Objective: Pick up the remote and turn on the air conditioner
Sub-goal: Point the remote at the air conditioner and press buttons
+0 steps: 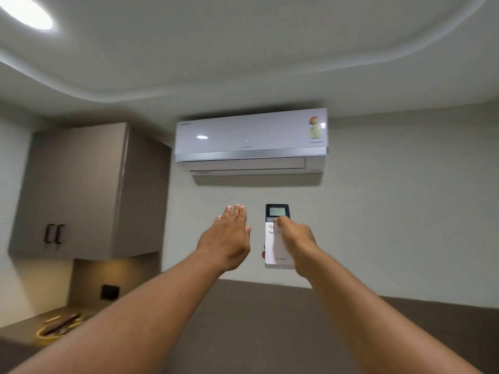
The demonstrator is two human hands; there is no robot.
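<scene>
A white air conditioner hangs high on the wall, its lower flap shut. Below it, my right hand holds a white remote upright, pointed up at the unit. The remote has a dark top with a small lit screen, and my thumb rests on the buttons just under that screen. My left hand is raised beside the remote, to its left, flat with fingers together and nothing in it.
A grey wall cabinet with two black handles hangs at the left. Under it a counter holds a yellow basket with dark utensils. A dark socket plate sits on the backsplash. A ceiling light glows top left.
</scene>
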